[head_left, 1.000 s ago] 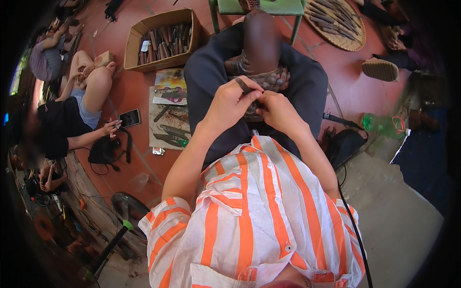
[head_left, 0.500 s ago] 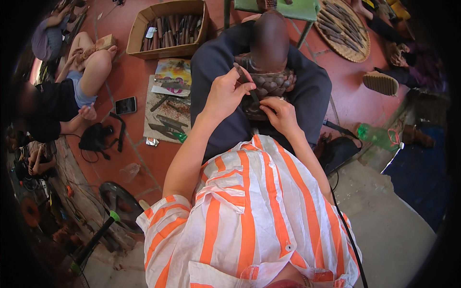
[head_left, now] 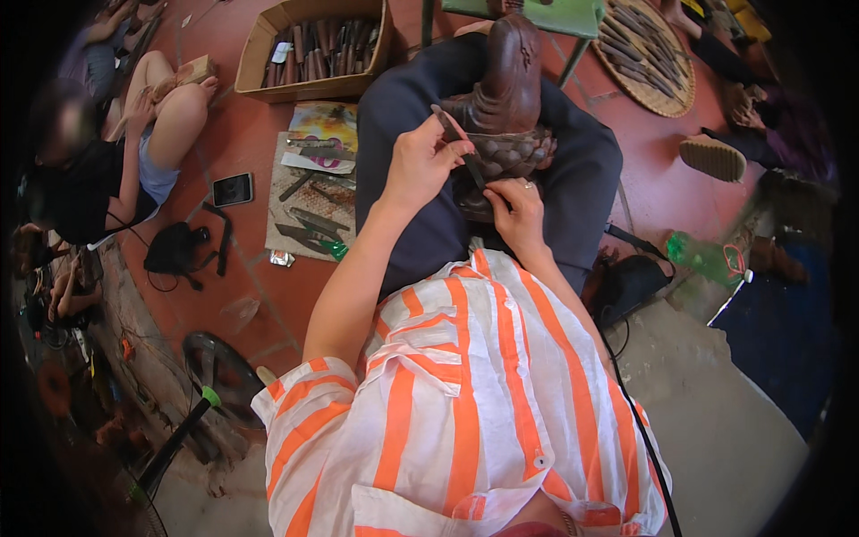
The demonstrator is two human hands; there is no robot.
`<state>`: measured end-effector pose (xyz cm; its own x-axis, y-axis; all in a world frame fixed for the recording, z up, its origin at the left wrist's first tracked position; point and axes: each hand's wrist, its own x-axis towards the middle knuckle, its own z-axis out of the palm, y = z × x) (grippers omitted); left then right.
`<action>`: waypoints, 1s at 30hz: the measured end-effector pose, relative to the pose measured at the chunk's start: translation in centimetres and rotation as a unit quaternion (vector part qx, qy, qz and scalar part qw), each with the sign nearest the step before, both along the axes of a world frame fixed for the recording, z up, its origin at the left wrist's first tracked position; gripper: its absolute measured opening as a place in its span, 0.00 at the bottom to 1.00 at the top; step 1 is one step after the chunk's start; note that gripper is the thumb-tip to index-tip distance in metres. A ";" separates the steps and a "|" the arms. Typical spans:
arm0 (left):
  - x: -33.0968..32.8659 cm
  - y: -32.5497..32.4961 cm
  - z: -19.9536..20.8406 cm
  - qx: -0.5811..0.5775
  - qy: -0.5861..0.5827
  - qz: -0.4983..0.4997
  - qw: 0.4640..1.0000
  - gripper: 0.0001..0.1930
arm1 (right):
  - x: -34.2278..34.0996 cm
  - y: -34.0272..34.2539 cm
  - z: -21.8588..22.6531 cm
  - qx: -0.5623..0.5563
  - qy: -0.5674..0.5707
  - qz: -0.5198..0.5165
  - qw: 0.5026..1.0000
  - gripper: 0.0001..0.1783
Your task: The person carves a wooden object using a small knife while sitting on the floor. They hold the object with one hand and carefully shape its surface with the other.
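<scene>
A dark brown carved wooden statue [head_left: 510, 85] leans between my legs, its lower part a bumpy, scaly-looking base [head_left: 514, 154]. Over that base my left hand [head_left: 424, 166] is closed round a thin dark flat carving tool [head_left: 445, 122], which slants down to the right. At the tool's lower end my right hand [head_left: 517, 213], with a ring on one finger, is closed, thumb and fingertips pinching near the tip. The tip itself and its contact with the wood are partly hidden by my fingers.
A cardboard box [head_left: 309, 92] of handled tools and a round woven tray [head_left: 676, 107] of blades stand beyond. Left lie a mat with blades [head_left: 300, 234], a phone [head_left: 233, 190] and a black bag [head_left: 179, 251]. A green-tinted bottle [head_left: 707, 255] lies right. Other people sit on both sides.
My hands keep nearly the same hold on the tool. The seated person at the left has drawn a hand back from near the phone and sits more upright. The view has shifted slightly.
</scene>
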<state>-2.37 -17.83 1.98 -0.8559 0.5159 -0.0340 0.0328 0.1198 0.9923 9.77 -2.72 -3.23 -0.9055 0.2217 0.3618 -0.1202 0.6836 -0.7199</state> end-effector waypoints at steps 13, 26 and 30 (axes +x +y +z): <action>-0.3 0.2 -0.4 0.012 0.010 -0.018 1.000 0.05 | 0.2 -0.3 0.1 -0.055 -0.038 -0.006 0.998 0.05; -1.4 0.3 -0.3 0.015 0.051 -0.068 0.996 0.04 | 0.1 -0.5 -0.1 -0.058 -0.084 -0.037 0.994 0.06; -1.4 0.3 -0.3 0.020 0.015 -0.080 0.997 0.04 | 0.1 -0.2 0.0 -0.093 -0.087 -0.017 0.992 0.05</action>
<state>-3.73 -17.58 1.72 -0.7635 0.6456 0.0124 0.0771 0.0721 0.9944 9.92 -2.91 -3.19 -0.9414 0.3020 0.1500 0.0389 0.5392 -0.8413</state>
